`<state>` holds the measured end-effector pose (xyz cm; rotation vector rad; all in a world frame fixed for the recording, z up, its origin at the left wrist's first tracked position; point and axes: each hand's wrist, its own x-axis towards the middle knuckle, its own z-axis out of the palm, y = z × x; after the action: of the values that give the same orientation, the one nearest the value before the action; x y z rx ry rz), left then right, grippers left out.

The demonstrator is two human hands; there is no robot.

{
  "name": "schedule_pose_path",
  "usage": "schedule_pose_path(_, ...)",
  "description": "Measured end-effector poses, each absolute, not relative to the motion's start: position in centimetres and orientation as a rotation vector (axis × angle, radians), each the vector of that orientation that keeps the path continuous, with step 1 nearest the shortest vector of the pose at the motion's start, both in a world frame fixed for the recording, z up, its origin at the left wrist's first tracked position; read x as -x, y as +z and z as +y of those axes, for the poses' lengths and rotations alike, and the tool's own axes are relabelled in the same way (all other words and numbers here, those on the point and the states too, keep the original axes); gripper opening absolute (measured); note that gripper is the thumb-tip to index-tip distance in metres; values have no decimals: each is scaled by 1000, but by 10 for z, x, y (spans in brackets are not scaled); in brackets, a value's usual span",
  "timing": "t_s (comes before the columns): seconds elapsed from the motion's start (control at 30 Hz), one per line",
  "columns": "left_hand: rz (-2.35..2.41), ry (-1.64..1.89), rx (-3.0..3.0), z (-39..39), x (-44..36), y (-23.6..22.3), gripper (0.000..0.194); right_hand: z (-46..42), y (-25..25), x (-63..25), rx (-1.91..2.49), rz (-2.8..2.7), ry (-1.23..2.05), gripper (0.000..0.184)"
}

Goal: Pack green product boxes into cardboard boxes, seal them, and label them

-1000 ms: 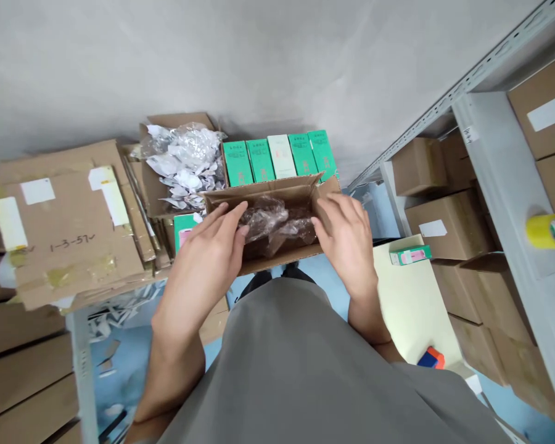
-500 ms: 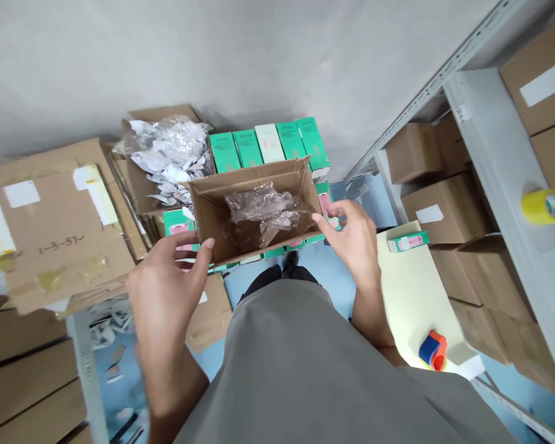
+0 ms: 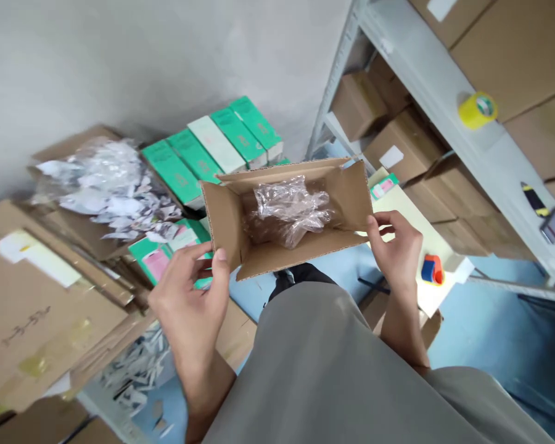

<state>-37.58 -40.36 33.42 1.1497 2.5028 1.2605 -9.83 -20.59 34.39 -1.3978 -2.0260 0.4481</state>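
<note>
An open cardboard box is held up in front of my body, its flaps standing apart. Crumpled clear plastic wrap lies inside it. My left hand pinches the left end flap between thumb and fingers. At the opposite end, my right hand grips the right flap near its lower corner. Behind the box and to the left, a row of green boxes stands by the wall, one of them white. More green boxes with pink panels sit just beyond my left hand.
A carton full of paper scraps and plastic stands left, behind flattened cardboard. On the right, a pale tabletop carries a tape dispenser. Metal shelving holds cartons, a yellow tape roll and a cutter.
My view has turned to the right, toward the shelving and pale table. The box has swung along with both hands, and its end flaps now spread wider.
</note>
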Motion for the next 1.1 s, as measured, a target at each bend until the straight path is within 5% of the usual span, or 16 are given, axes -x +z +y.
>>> schedule_pose_path(0.57,1835,753,-1654,-198,207,233,34,-230,239,-135,2144,-1412,395,44)
schedule_pose_path(0.83,1776,487,-1753,-84,77,187,31,-173,206,-247,2248,-1375,539,32)
schedule_pose_path(1.1,1801,444,-1696,-17,33,158,31,-124,195,-287,2370,-1308,715,26)
